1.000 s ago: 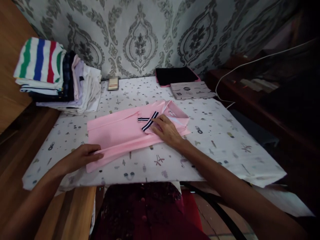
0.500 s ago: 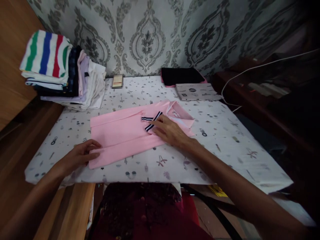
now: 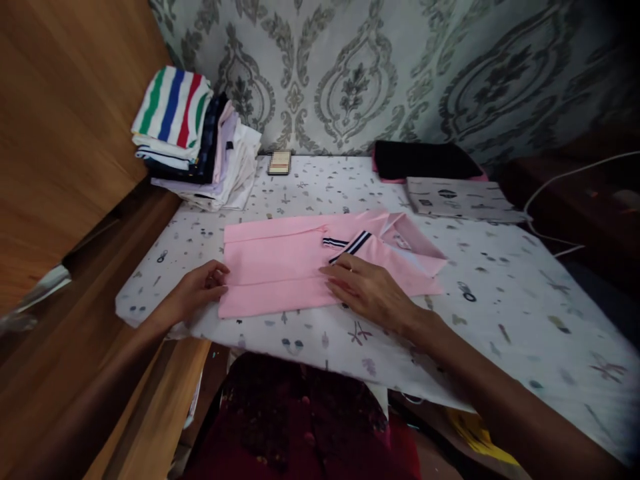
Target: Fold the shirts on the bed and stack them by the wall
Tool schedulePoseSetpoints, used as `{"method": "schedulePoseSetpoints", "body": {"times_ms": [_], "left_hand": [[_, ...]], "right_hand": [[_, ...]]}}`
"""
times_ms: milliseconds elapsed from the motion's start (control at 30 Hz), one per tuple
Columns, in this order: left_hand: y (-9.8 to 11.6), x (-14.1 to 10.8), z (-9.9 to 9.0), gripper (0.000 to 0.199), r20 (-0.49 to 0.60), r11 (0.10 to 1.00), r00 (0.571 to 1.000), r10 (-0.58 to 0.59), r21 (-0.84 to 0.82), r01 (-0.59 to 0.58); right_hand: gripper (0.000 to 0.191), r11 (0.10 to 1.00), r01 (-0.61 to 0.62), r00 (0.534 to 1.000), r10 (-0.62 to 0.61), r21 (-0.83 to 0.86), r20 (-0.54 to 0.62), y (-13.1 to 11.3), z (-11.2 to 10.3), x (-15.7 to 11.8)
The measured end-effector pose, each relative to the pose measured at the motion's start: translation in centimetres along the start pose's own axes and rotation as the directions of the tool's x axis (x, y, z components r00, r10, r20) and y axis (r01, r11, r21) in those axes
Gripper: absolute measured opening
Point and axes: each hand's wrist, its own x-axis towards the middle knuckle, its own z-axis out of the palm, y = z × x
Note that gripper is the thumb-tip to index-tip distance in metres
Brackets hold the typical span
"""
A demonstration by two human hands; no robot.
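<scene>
A pink polo shirt (image 3: 280,257) lies flat on the patterned white cloth, its long sides folded inward and its collar (image 3: 415,247) toward the right. Navy-and-white striped cuffs (image 3: 357,244) rest across its middle. At the hem on the left, my left hand (image 3: 197,290) touches the fabric with curled fingers, the thumb apart from them. My right hand (image 3: 370,290) lies over the near side of the shirt below the cuffs, fingers stretched out on the fabric. Part of the near sleeve is hidden beneath it.
A stack of folded clothes (image 3: 185,133) stands at the back left beside a wooden panel (image 3: 75,100). Near the wall is a small box (image 3: 279,162). Folded black cloth (image 3: 425,160) and grey printed cloth (image 3: 460,198) lie back right, by a white cable (image 3: 560,175).
My right hand has left the striped cuff and come down to the shirt's near side. My left hand stays at the hem. The whole view has shifted, with everything appearing farther right.
</scene>
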Motion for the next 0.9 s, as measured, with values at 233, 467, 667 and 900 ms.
{"method": "schedulePoseSetpoints", "body": {"times_ms": [233,467,667,900], "left_hand": [[1.6,-1.5,1.6,0.029,-0.252,0.888,0.927,0.277,0.436,-0.146],[0.9,-1.7,6.2,0.077,0.208,0.574,0.849,0.485,0.657,-0.489],[-0.3,-1.3,6.1,0.083,0.21,0.575,0.864,0.457,0.672,-0.467],[-2.2,-1.0,5.1,0.061,0.072,0.728,0.881,0.468,0.534,-0.43]], "right_hand": [[0.027,0.997,0.065,0.998,-0.064,-0.044,0.023,-1.6,0.9,0.5],[0.026,0.997,0.046,0.999,-0.045,-0.054,0.021,-1.9,3.2,1.0],[0.024,0.999,0.021,1.0,-0.02,-0.044,0.02,-2.0,3.2,0.9],[0.021,0.994,-0.061,0.99,0.072,-0.096,0.124,-2.7,2.5,1.4]]}}
